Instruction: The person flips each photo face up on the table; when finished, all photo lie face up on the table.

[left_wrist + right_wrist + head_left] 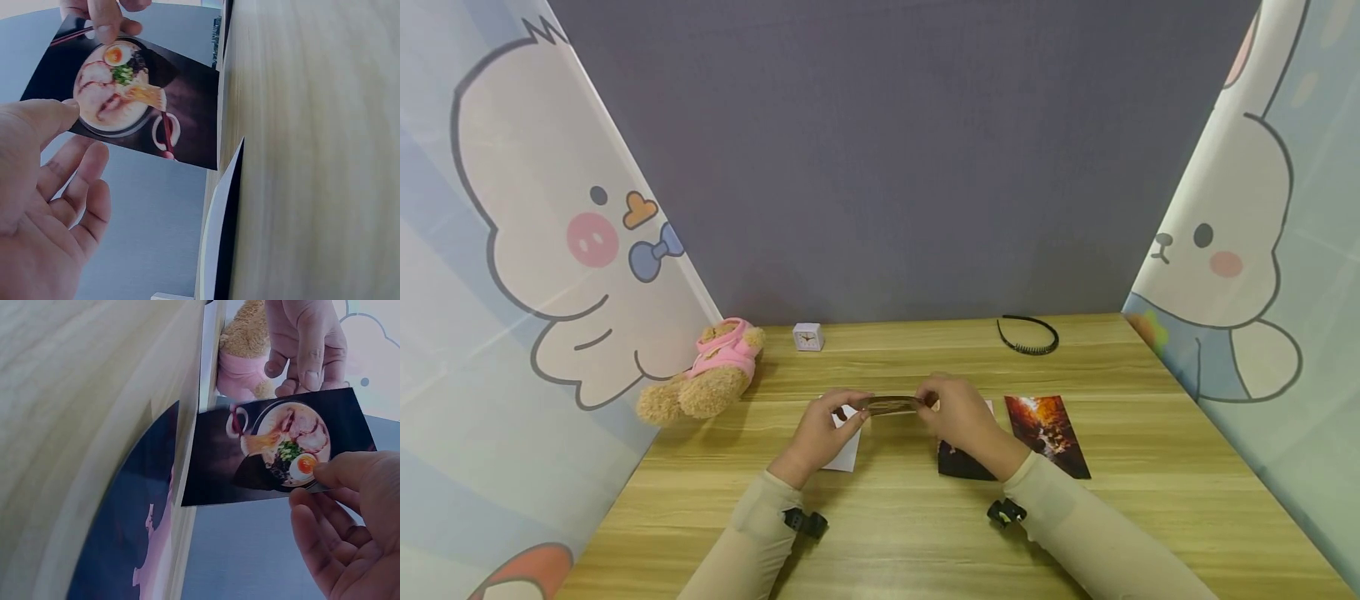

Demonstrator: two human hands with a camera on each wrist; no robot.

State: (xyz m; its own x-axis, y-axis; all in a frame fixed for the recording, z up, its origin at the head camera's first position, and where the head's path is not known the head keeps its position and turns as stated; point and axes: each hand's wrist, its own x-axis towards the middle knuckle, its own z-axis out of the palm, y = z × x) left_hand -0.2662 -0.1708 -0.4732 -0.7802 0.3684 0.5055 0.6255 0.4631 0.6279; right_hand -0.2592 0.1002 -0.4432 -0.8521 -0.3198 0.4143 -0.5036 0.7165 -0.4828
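Observation:
A photo card (891,406) is held up above the table between both hands, tilted nearly edge-on in the head view. Its face shows a bowl of ramen with half an egg, as the photo card (187,112) appears in the left wrist view. The left hand (820,429) pinches one side between thumb and fingers. On the opposite side, the right hand (962,417) pinches it the same way; in the right wrist view the thumb of the right hand (356,519) lies over the picture near the egg. Below the hands, a white card (847,448) and a dark card (961,463) are partly covered.
Right of the dark card lies a card with a red and orange autumn scene (1047,433). A teddy bear in pink (718,367) leans at the left wall, with a small white clock (808,337) and a black headband (1033,348) along the back of the wooden table (895,542).

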